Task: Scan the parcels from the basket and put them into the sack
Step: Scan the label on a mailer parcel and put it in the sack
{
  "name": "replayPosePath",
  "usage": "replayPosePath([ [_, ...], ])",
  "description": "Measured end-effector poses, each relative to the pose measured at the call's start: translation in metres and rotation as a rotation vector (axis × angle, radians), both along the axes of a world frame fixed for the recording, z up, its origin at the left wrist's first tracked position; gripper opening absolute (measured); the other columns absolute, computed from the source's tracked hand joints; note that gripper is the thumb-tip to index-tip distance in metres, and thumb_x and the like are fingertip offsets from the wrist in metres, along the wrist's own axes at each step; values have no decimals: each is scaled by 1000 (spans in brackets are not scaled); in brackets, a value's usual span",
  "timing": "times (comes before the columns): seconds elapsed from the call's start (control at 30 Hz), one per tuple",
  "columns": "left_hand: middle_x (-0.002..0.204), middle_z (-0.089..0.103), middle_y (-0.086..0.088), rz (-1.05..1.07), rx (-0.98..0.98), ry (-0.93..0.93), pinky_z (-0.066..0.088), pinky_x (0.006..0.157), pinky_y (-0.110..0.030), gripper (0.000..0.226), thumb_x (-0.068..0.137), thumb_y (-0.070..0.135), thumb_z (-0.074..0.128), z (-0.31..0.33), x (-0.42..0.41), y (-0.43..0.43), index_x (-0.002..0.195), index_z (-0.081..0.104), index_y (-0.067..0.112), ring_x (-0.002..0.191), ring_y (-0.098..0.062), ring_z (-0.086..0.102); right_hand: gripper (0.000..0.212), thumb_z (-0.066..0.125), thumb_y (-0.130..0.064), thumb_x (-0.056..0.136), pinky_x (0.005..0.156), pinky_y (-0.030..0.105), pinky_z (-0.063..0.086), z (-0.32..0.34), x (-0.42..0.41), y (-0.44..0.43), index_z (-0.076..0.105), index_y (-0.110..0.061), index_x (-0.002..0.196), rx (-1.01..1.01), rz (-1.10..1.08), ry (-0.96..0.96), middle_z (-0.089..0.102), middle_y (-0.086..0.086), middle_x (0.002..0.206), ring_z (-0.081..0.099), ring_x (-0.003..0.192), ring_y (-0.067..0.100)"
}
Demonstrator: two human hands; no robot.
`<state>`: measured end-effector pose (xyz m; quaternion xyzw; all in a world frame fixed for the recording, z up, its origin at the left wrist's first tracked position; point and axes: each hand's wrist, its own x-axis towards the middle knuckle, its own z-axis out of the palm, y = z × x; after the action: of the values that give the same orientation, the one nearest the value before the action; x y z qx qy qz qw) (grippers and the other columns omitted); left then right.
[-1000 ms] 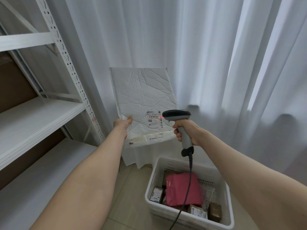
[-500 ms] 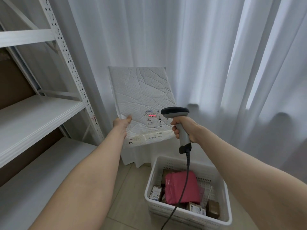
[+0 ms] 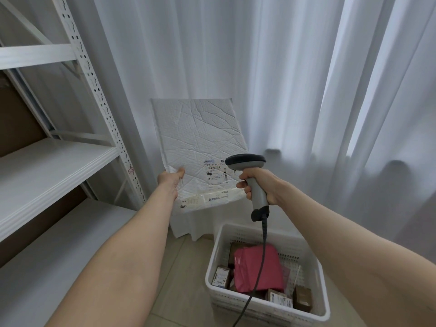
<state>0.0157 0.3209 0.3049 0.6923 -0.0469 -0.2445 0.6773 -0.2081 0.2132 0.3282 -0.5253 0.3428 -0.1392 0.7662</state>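
The parcel, above-left of the basket, is pinched at one edge by the left hand — it could flop, so the scanner gripped in the right hand misreads its label.

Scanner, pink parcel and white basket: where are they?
barcode scanner [image 3: 245,160]: head view, on its dark head.
pink parcel [image 3: 273,265]: head view, on its wrinkled middle.
white basket [image 3: 214,253]: head view, on its left wall.
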Motion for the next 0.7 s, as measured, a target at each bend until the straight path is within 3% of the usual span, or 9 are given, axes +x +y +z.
replayPosePath([
  [0.27,123,61,-18,0,-27,7,47,98,-45,42,85,9,71,-1,0,1,123,56,-1,107,-26,60,5,54,-6,85,41,21,44,0,2,1,55,-6,90,-28,9,31,58,4,56,48,41,11],
  [0.37,124,61,-18,5,-15,-9,47,95,-38,41,85,9,70,-2,2,2,123,57,-1,100,-22,58,2,54,-7,85,41,20,44,0,3,2,54,-7,87,-40,28,55,55,4,56,48,41,11],
  [0.7,122,62,-18,2,4,6,48,97,-44,43,84,11,72,-5,7,5,122,57,-2,109,-28,60,3,55,-7,83,41,20,43,2,11,2,54,-8,85,-66,27,94,54,3,54,47,41,11],
])
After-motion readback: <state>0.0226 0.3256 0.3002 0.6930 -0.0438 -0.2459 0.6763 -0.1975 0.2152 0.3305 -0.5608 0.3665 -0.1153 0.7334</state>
